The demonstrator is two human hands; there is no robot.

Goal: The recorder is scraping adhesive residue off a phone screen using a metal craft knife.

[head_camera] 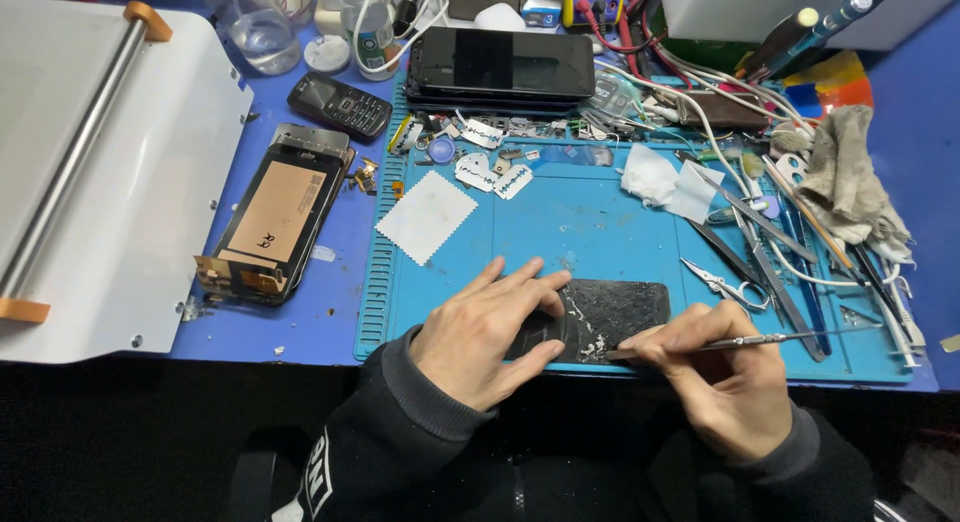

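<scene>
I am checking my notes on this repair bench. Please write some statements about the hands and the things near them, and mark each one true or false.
1. The left hand presses flat on a dark phone panel. True.
2. The right hand holds a thin metal tool. True.
3. The panel lies on a red mat. False: the mat is blue.
4. The small keypad phone lies under the left hand. False: it lies far off, at the top left of the mat.
5. A white square wipe lies on the mat. True.
</scene>
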